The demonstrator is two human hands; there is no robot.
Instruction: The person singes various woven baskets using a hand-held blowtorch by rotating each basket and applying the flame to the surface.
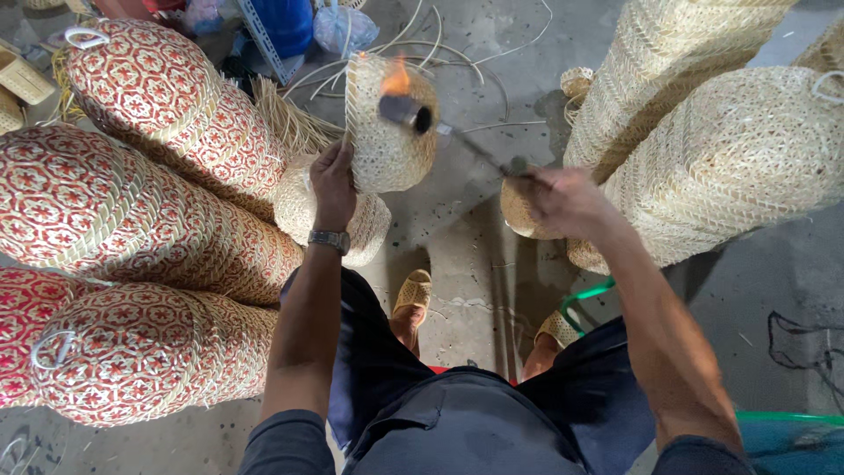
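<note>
Floor [466,255], grey concrete, cracked and stained, partly hidden by the person's dark trousers at the bottom edge; red baskets [132,220], four stacks lying on their sides at left, woven with a red and cream star pattern, the lowest and the uppermost each showing a white loop handle, two cut off by the left edge; pale stacks [721,149], at least two at right, plain cream weave, tops cut off by the frame; basket [391,141], small, rounded, open cream weave, held up at centre above another pale one, its far rim hard to make out behind the flame; left hand [334,180], wristwatch on the wrist, fingers closed on the basket's near rim; right hand [563,198], blurred, wrapped round the torch's handle; torch [413,113], one, dark metal nozzle on a thin rod, its orange flame touching the basket's upper side; sandals [413,295], two, woven tan; hose [585,295], green, mostly hidden behind the right leg.
</note>
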